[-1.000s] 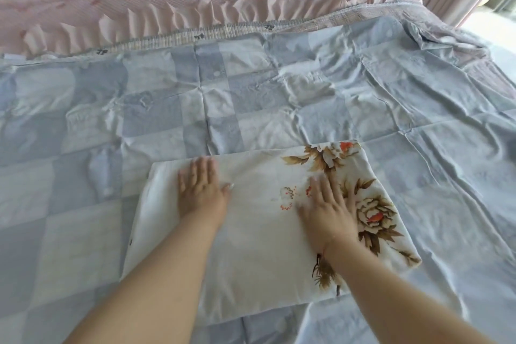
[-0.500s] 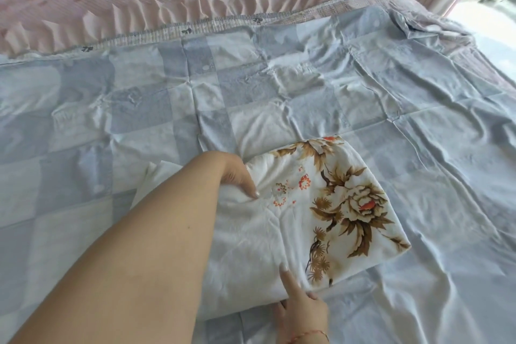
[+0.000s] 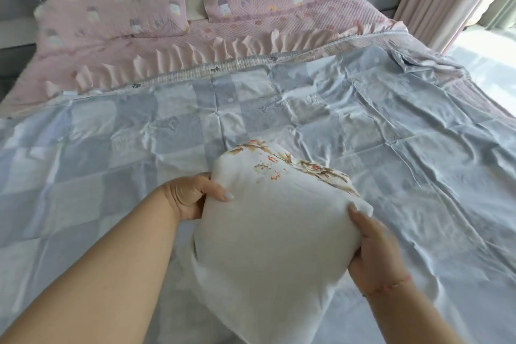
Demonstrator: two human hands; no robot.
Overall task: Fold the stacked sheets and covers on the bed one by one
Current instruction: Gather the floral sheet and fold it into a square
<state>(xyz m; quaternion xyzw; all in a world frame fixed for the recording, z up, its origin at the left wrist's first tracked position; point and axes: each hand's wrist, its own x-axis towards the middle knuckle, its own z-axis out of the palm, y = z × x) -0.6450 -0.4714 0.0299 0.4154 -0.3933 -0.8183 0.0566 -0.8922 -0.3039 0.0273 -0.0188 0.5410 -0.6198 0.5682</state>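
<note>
The left hand (image 3: 192, 198) has its thumb curled over the top of the folded floral sheet (image 3: 268, 237) with its fingers hidden beneath, at the bundle's nine o'clock edge, and the right hand (image 3: 374, 254) clasps the four o'clock side, fingers (image 3: 356, 213) wrapped over the corner. To carry it off well, I judge both grips should keep the layers pinched together and level so the folds don't slip open. The bundle sits between the hands, raised above the blue checked cover (image 3: 363, 126) spread on the bed, with pink pillows (image 3: 111, 14) off at twelve o'clock.
</note>
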